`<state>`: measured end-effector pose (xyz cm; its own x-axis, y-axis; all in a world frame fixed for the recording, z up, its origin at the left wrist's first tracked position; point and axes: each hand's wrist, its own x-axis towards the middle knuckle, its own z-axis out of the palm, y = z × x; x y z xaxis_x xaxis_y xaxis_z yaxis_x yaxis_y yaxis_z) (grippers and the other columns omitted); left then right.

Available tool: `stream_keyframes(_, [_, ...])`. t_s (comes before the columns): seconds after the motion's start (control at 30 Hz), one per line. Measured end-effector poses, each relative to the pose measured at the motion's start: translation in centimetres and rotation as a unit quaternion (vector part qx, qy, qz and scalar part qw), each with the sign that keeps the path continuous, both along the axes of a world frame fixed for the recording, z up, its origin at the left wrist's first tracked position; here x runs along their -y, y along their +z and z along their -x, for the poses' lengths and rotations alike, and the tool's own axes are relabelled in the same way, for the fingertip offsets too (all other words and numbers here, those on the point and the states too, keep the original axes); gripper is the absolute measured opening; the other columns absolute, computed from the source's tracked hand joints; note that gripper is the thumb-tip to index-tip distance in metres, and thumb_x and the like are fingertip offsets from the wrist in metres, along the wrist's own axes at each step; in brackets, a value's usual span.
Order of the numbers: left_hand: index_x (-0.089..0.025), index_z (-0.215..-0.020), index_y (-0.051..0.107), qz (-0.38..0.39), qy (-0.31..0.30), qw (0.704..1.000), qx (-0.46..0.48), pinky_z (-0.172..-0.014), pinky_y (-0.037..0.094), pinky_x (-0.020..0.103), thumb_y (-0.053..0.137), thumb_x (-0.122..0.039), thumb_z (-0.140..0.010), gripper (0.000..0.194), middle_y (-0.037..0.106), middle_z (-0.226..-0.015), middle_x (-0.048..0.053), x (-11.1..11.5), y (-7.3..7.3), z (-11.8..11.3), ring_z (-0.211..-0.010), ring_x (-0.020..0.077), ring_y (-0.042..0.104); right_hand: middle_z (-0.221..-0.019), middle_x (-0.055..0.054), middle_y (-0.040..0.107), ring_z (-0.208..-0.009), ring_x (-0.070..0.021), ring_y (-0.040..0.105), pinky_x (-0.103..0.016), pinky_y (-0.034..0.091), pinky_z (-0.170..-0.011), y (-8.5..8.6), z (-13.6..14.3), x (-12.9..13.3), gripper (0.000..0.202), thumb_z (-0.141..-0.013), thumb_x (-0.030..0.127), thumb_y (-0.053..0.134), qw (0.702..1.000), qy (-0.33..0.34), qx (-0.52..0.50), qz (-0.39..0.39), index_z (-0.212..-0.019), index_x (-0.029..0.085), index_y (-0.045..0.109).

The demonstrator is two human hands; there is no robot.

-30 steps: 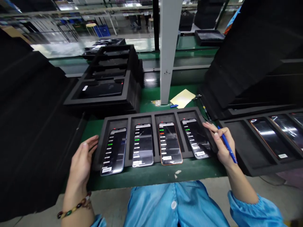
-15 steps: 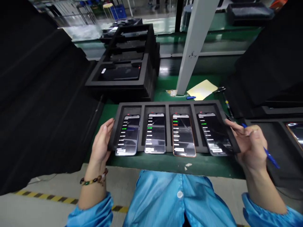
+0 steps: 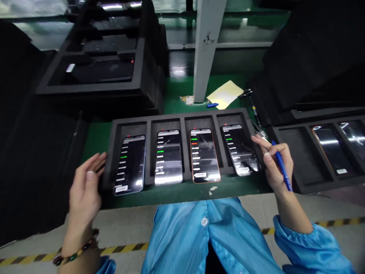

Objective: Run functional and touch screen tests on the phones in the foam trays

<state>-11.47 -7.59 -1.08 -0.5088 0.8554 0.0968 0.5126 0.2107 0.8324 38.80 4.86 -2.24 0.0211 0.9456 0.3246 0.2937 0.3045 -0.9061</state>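
Observation:
A black foam tray (image 3: 148, 156) lies on the green bench in front of me, with several phones in its compartments. Their lit screens show lists with green lines; the orange-edged phone (image 3: 205, 155) also shows a red line. Each phone's lower end sticks out past the tray's near edge. My left hand (image 3: 85, 190) is at the tray's left end, fingers stretched out and holding nothing; whether the fingertips touch the foam I cannot tell. My right hand (image 3: 275, 163) is by the right end, a blue pen (image 3: 282, 166) held in its fingers.
Stacked black foam trays (image 3: 148, 76) with phones stand at back left. A second tray (image 3: 306, 179) with phones is on the right. Behind the front tray are a grey post (image 3: 207, 49), yellow paper (image 3: 226, 94), a blue pen cap (image 3: 212, 105) and tools (image 3: 258, 129).
My view has moved closer and tilted down. My left hand has come away from its hold on the tray's end. The right hand has turned, still with the pen.

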Motion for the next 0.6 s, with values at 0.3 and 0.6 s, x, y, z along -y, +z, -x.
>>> stream_keyframes(0.3, [-0.031,-0.148,0.067,0.034,-0.042,0.987,-0.151,-0.128,0.044,0.062,0.056,-0.064,-0.103,0.056,0.067,-0.155,0.008,2.4,1.9,-0.5,-0.142,0.0392,0.062,-0.143,-0.011,0.075,-0.151,-0.0363,0.059,-0.072,0.041,-0.130,2.1,-1.8,2.7,0.028,-0.100,0.036,0.073,0.997,0.012,0.071,0.006,-0.099,0.030,0.046])
stream_keyframes(0.6, [-0.026,-0.139,0.065,0.122,-0.103,0.949,-0.271,-0.130,0.028,0.069,0.072,-0.091,-0.076,0.090,0.056,-0.160,0.020,3.4,-1.4,2.5,-0.151,0.0498,0.049,-0.166,-0.014,0.058,-0.154,-0.0398,0.055,-0.062,0.041,-0.133,-1.5,-5.3,3.7,0.067,-0.069,0.040,0.102,0.984,0.031,0.145,0.099,-0.099,0.032,0.043])
